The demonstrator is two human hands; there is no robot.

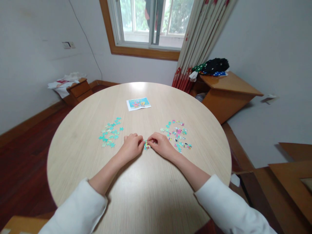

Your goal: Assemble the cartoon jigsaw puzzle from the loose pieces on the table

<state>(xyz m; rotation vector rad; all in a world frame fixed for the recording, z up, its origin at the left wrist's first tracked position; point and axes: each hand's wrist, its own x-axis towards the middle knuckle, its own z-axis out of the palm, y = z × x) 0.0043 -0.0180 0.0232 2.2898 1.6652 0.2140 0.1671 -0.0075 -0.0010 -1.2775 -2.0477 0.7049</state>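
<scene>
A small cluster of jigsaw puzzle pieces [147,146] lies flat on the round table [146,191] between my two hands. My right hand [159,143] is closed in a pinch at the cluster's right side, with its fingertips on a puzzle piece. My left hand [133,143] is curled closed at the cluster's left edge; whatever its fingers hold is hidden. Loose turquoise and pale green pieces [110,132] are spread left of my left hand. Mixed pieces in pink, turquoise and other colours [179,131] lie scattered beyond and right of my right hand.
A printed picture card [138,103] with a blue background lies toward the table's far side. Behind the table are a window [149,24] and a curtain [197,39]. A wooden cabinet [231,84] with dark cloth on it stands at right, a small drawer unit [80,91] at left.
</scene>
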